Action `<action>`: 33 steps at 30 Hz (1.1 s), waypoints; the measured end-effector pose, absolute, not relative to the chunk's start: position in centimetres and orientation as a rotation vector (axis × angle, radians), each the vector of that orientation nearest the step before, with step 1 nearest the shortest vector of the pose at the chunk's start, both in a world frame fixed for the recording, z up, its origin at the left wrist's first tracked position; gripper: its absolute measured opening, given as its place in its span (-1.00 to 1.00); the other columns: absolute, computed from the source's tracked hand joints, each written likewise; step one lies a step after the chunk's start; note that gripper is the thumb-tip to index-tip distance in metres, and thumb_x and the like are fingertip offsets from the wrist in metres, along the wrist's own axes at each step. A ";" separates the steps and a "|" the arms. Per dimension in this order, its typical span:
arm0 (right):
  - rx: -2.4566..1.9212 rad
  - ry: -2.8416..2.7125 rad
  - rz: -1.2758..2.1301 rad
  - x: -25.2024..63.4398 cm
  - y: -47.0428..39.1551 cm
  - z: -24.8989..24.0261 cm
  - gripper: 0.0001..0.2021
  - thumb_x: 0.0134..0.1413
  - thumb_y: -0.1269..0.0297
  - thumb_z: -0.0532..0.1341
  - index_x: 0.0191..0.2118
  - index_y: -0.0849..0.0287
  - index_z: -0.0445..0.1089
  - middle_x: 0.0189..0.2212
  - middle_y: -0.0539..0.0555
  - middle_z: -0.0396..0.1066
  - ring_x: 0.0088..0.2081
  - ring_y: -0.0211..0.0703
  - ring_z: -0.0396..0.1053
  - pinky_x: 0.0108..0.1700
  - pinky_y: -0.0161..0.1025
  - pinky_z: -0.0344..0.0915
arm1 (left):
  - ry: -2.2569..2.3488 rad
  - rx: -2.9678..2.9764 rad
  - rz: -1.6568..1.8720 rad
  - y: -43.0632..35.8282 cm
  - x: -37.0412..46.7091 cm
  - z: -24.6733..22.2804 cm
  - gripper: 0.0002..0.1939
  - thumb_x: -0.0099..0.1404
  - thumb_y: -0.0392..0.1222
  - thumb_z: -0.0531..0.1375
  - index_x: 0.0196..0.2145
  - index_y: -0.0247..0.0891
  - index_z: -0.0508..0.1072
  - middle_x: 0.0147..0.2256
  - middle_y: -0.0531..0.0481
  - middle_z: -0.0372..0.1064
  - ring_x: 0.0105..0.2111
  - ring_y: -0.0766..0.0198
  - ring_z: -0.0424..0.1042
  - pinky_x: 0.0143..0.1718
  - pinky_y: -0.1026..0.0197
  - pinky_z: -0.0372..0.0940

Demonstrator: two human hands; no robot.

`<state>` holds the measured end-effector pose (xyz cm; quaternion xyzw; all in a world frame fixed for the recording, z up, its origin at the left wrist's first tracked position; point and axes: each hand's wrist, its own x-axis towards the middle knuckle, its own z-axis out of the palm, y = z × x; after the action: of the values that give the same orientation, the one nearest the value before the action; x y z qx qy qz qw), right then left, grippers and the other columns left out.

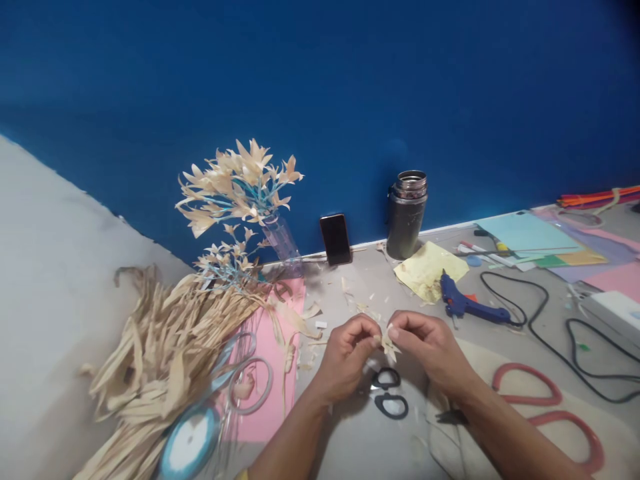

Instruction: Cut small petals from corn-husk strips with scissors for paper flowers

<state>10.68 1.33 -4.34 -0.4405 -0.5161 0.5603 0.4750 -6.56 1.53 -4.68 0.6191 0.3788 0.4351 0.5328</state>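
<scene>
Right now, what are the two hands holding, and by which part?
Both hands, left hand and right hand, pinch one small pale husk piece between their fingertips, at its upper end; its pointed tips hang below.

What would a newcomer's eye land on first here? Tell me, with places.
Probably the deep blue wall filling the upper half, and against it a clear vase of pale husk flowers on blue stems, left of centre. Below, at centre, the left hand and right hand pinch a small husk flower between them, above black scissor handles.
</scene>
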 end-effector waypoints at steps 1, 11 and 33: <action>-1.074 -1.240 1.384 10.6 1.3 -4.4 -0.74 0.02 0.13 0.30 -0.54 0.18 0.37 -0.60 -0.06 0.28 -0.50 -0.26 0.16 -0.42 -0.30 0.11 | 0.876 1.453 1.047 1.6 -6.5 -4.7 -0.88 0.29 -0.23 0.17 -0.41 -0.28 0.40 -0.40 0.02 0.32 -0.35 0.29 0.30 -0.25 0.26 0.18; -1.058 -1.112 1.413 10.0 1.2 -4.7 -0.73 0.04 0.13 0.30 -0.54 0.17 0.37 -0.63 -0.07 0.32 -0.54 -0.28 0.17 -0.44 -0.32 0.12 | 0.836 1.197 1.110 1.7 -6.0 -6.1 -0.87 0.28 -0.17 0.23 -0.30 -0.30 0.51 -0.42 0.00 0.40 -0.40 0.30 0.37 -0.29 0.24 0.25; -1.125 -1.433 0.915 9.6 0.5 -4.9 -0.76 0.15 0.21 0.22 -0.52 0.12 0.33 -0.53 -0.01 0.28 -0.46 -0.18 0.21 -0.38 -0.25 0.14 | 1.159 1.170 1.147 0.2 -5.1 -3.9 -0.82 0.13 -0.18 0.23 -0.56 -0.28 0.36 -0.58 0.05 0.24 -0.50 0.34 0.15 -0.43 0.27 0.07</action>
<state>9.61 0.49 -4.95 -0.4701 -0.5988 0.3822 0.5239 -5.14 0.23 -3.85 0.4918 0.4870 0.4818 0.5374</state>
